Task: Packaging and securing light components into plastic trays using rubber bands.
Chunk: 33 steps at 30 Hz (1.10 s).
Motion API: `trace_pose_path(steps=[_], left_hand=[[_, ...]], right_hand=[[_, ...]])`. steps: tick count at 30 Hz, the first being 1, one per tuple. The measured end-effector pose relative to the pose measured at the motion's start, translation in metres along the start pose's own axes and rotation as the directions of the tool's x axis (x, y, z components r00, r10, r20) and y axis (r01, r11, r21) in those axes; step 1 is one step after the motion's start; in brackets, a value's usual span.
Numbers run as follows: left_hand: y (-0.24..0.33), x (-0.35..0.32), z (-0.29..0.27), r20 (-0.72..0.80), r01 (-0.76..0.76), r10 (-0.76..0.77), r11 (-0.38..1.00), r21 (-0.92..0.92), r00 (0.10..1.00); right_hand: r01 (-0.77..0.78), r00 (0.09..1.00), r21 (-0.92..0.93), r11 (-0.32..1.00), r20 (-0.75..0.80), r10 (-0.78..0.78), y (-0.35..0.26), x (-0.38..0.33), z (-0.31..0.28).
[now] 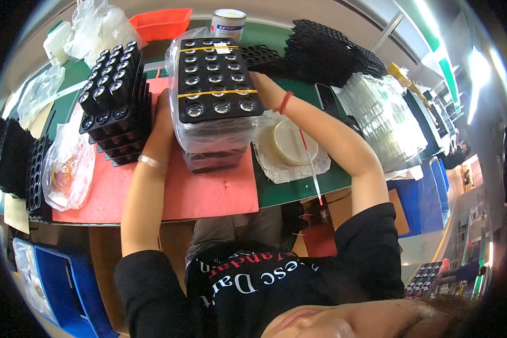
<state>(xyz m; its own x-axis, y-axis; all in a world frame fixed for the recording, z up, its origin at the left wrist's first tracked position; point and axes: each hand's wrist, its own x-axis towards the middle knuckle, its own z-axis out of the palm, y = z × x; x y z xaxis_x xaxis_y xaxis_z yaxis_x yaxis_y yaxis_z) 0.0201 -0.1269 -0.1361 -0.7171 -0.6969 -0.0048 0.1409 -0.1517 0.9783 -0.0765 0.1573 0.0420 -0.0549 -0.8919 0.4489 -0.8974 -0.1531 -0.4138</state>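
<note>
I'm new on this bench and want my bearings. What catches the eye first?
A bagged stack of black trays, yellow-banded, stands mid-bench between the left hand and right hand. Left of it leans an unwrapped tray stack on a red mat.

tray stack [217, 79]: matt black plastic, glossy clear film | mat [208, 191]: matt red

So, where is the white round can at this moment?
In the head view the white round can stands at the table's far edge, top centre, just right of the orange tray, behind the bagged tray stack.

Black tee w/ white & red lettering, silver bracelet [152, 163], red wristband [285, 102].
</note>
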Motion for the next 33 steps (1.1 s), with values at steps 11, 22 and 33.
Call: trace_pose_path(steps=[11,22,33], left_hand=[[0.158,-0.27,0.047,0.235,-0.515,0.466,0.679,0.523,0.853],[0.138,-0.3,0.047,0.246,-0.512,0.512,0.483,0.71,0.823],[0.132,-0.303,0.041,0.237,-0.498,0.475,0.556,0.665,0.847]], right_hand=[[-0.099,0.991,-0.501,0.86,0.025,0.129,-0.135,-0.098,-0.032],[0.141,0.968,-0.772,0.62,-0.025,-0.251,-0.139,-0.099,0.001],[-0.186,0.981,-0.533,0.825,-0.154,0.121,-0.141,-0.1,0.018]])
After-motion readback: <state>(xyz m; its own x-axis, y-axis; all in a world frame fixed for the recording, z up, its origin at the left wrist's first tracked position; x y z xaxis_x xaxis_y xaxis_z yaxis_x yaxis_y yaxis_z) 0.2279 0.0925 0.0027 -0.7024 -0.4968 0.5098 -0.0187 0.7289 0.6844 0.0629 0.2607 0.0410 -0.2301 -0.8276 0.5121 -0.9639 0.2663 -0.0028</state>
